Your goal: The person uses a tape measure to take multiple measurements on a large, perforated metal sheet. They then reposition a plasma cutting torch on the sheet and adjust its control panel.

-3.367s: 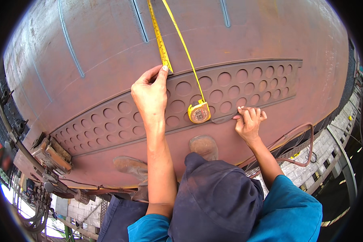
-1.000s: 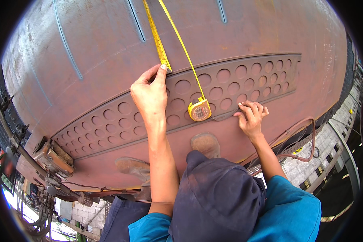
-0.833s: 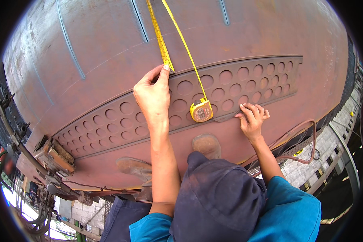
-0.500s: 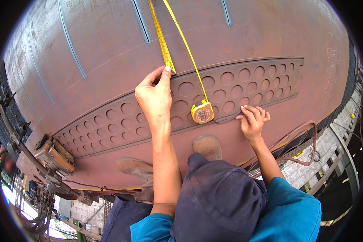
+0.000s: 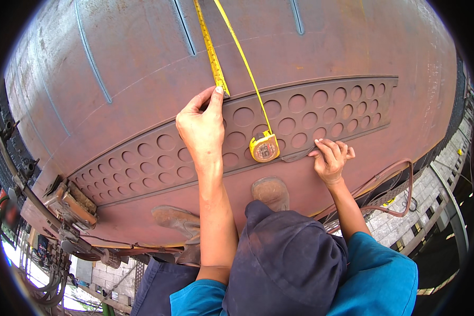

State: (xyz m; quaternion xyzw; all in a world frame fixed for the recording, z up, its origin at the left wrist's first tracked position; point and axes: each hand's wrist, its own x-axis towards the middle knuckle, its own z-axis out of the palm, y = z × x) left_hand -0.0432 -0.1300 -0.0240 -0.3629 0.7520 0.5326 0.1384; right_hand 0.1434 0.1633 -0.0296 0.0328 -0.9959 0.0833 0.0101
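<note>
A dark perforated strip [image 5: 297, 103] with rows of round holes lies curved across a large rust-brown metal surface [image 5: 158, 231]. My left hand [image 5: 203, 124] pinches the end of a yellow tape-measure blade [image 5: 211, 55] between thumb and fingers, at the strip's upper edge. A second length of blade runs from the top of the picture down to the tape-measure case [image 5: 264, 147], which rests on the strip between my hands. At the strip's lower edge, my right hand [image 5: 331, 158] has its fingers bent and thumb close to a dark flap [image 5: 298, 155]; the fingertips touch the strip.
Two brown boots [image 5: 271, 193] rest on the metal below the strip. A navy cap [image 5: 287, 258] fills the lower middle. Cables and clamped equipment [image 5: 71, 205] stand at the left, and a brown hose [image 5: 405, 187] loops at the right. Blue-edged slots [image 5: 92, 58] mark the upper surface.
</note>
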